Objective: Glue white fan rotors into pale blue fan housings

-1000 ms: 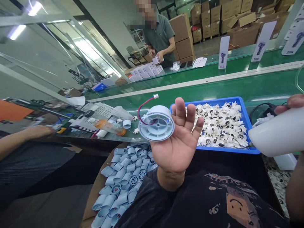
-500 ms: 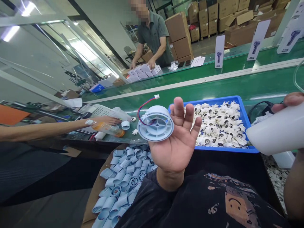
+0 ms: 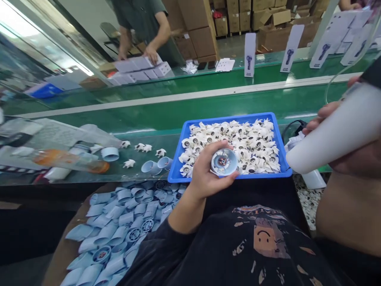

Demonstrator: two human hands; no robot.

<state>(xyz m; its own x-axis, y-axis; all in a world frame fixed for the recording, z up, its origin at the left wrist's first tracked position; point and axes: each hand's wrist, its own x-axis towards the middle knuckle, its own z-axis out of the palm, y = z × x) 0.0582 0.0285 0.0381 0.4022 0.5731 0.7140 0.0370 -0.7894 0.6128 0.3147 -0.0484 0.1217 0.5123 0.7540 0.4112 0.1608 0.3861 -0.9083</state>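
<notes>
My left hand (image 3: 203,171) has its fingers and thumb wrapped round a light blue fan housing (image 3: 224,162). The housing's round opening faces me, with copper-coloured windings at its centre. It is in front of a blue tray (image 3: 285,159) heaped with white fan impellers (image 3: 253,145). On the right, my right hand (image 3: 355,161) is closed round a white plastic bottle (image 3: 336,131), held slanted beside the tray's right end. A thin clear tube (image 3: 328,85) curves above that hand. Part of the right hand is hidden by the bottle.
Many light blue housings (image 3: 119,222) fill a container at lower left. Two housings (image 3: 151,167) and several loose impellers (image 3: 129,163) lie left of the tray. An orange-tinted bottle (image 3: 71,161) lies further left. Boxes (image 3: 250,55) stand across the green conveyor (image 3: 166,111); a person (image 3: 143,28) handles others.
My left hand has turned over, bringing the housing's opening into view instead of its wired back. The view has shifted, and the co-worker's arm at left is gone. Two housings now show beside the tray.
</notes>
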